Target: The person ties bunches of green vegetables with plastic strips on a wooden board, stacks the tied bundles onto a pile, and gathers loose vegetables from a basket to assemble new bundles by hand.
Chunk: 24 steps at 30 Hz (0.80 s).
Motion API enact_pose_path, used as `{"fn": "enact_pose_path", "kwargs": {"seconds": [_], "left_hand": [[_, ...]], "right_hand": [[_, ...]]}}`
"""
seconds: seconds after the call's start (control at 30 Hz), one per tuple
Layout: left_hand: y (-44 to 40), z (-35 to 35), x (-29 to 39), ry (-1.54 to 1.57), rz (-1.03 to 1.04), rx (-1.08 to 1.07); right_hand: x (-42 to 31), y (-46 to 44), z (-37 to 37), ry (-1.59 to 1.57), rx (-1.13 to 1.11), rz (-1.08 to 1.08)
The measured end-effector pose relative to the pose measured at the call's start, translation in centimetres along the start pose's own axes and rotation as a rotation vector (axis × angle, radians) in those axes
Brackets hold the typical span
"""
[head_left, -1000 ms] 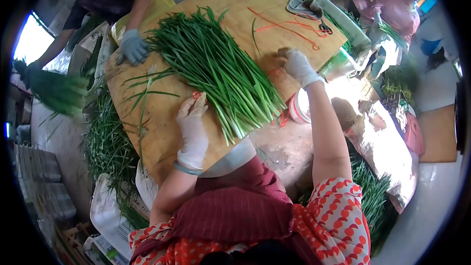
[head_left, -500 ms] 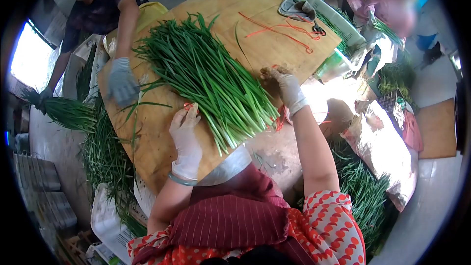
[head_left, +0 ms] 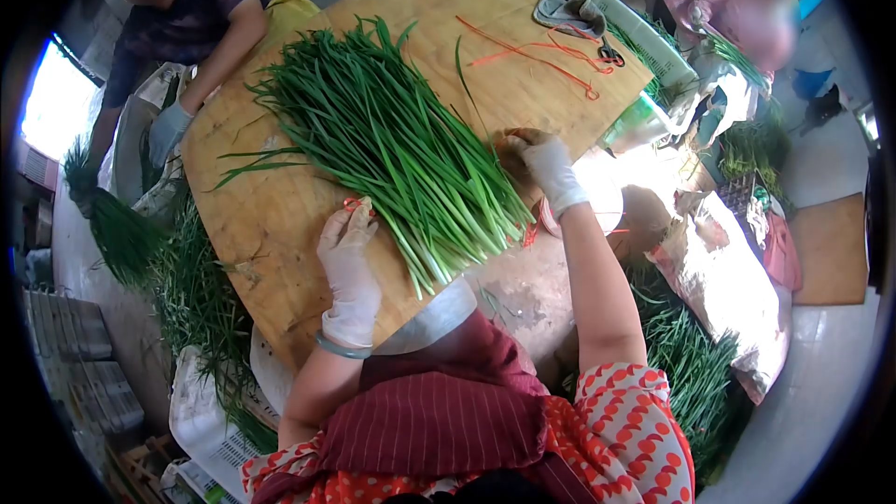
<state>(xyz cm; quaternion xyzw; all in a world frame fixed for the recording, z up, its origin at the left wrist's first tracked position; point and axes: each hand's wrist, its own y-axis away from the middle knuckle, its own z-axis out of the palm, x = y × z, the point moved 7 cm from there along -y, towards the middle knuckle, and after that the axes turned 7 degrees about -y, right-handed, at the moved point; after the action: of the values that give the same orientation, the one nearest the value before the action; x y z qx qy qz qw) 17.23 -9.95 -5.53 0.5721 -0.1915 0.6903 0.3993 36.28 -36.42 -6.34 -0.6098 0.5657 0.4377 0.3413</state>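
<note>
A thick bundle of long green garlic chives (head_left: pixel 392 140) lies slantwise on the wooden board, its pale cut ends toward me. On its left side my left hand (head_left: pixel 348 252), in a whitish glove, pinches a red string (head_left: pixel 355 205) between thumb and fingers. My right hand (head_left: pixel 549 168), gloved too, is on the bundle's right side with its fingers closed in a pinch. Red showed at those fingertips in the earlier frame; now the string there is hard to make out. Whatever runs beneath the chives is hidden.
On the wooden board (head_left: pixel 280 261) lie more red strings (head_left: pixel 532 51), scissors (head_left: pixel 611 53) and a grey glove (head_left: pixel 569 14). A white crate (head_left: pixel 644 37) stands behind. A co-worker at the left holds a chive bunch (head_left: pixel 121 233). Loose chives (head_left: pixel 686 373) and a white sack (head_left: pixel 719 280) are at right.
The co-worker's gloved hand has drawn back left off the board, and the bunch in their other hand now hangs more steeply. Some loose leaves by the board's left side are gone. My hands have barely shifted.
</note>
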Motion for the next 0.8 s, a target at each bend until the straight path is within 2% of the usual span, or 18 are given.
{"fn": "enact_pose_path", "kwargs": {"seconds": [0.07,0.13,0.17,0.23,0.37,0.43,0.47,0.57,0.63,0.67,0.73,0.77,0.8], "left_hand": [[-0.1,-0.2,-0.2,-0.007,-0.004,0.000],[-0.3,-0.3,-0.5,-0.017,-0.011,-0.002],[-0.3,-0.2,-0.6,-0.012,0.001,-0.009],[-0.3,-0.1,-0.5,-0.006,0.016,-0.019],[-0.3,0.0,-0.3,-0.010,0.009,-0.025],[-0.2,-0.1,-0.3,-0.008,0.012,-0.022],[-0.2,-0.2,-0.5,-0.017,0.006,-0.026],[-0.4,-0.1,-0.5,-0.023,-0.005,-0.021],[-0.3,-0.2,-0.7,-0.027,-0.021,-0.005],[-0.4,-0.3,-0.7,-0.039,-0.012,-0.020],[-0.6,-0.3,-0.5,-0.049,0.002,-0.033],[-0.6,-0.3,-0.3,-0.063,0.008,-0.034],[-0.5,-0.3,-0.2,-0.076,0.012,-0.034]], "right_hand": [[-1.1,1.2,-1.6,0.124,0.071,-0.075],[-3.3,2.7,-1.1,-0.124,-0.135,-0.138],[-3.7,3.0,-1.0,-0.124,-0.134,-0.132],[-3.9,3.5,0.6,0.041,-0.252,-0.067],[-4.1,2.8,0.6,0.111,-0.206,-0.069],[-3.6,2.3,0.5,-0.171,-0.165,-0.032],[-3.8,2.5,0.5,-0.169,-0.165,-0.036],[-6.3,3.3,-0.1,-0.267,-0.082,-0.176],[-8.8,4.4,-0.2,0.273,0.100,-0.407],[-8.9,4.5,-0.2,0.272,0.101,-0.407],[-10.7,5.5,1.1,0.318,-0.033,-0.675],[-10.8,5.6,1.1,0.317,-0.035,-0.677],[-10.9,5.9,1.1,0.135,-0.093,-0.675]]}}
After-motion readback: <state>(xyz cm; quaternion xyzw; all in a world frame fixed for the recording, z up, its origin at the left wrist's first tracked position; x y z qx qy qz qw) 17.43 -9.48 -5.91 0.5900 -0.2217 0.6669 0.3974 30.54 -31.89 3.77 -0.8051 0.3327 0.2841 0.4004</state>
